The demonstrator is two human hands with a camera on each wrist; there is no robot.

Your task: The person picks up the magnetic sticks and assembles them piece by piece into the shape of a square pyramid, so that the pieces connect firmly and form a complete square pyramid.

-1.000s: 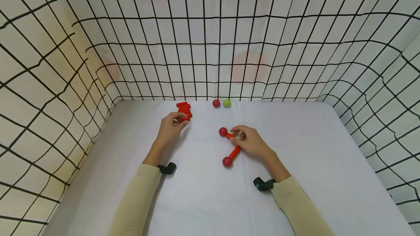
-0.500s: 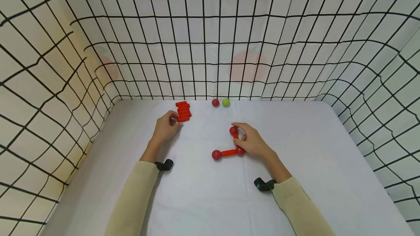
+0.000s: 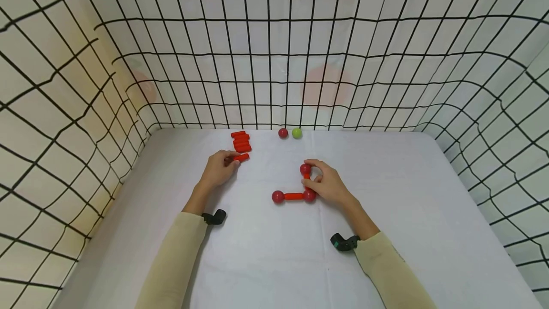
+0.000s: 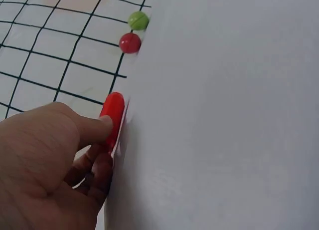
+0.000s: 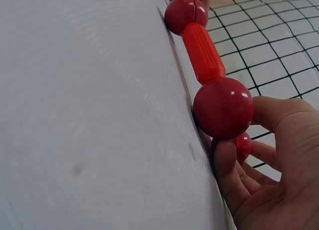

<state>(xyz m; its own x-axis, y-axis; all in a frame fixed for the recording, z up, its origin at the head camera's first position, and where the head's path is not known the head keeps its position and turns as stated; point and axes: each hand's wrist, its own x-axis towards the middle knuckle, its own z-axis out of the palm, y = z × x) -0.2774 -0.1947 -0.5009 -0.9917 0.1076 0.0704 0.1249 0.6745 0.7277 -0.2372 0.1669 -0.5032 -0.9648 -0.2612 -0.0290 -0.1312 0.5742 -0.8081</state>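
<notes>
From the head view, the left hand [image 3: 218, 168] now pinches a red rod [image 3: 242, 157], drawn just apart from the far-left stack of red rods [image 3: 241, 142]; that piece looks freed for use. The right hand [image 3: 327, 182] grips the ball-and-rod corner piece [image 3: 294, 196], its near arm swung level, apparently squaring it up.

The left wrist view shows the thumb pressed along the rod.

The right wrist view adds digits against the corner ball [image 5: 223, 108] and ridges on the joining rod [image 5: 203, 53].
</notes>
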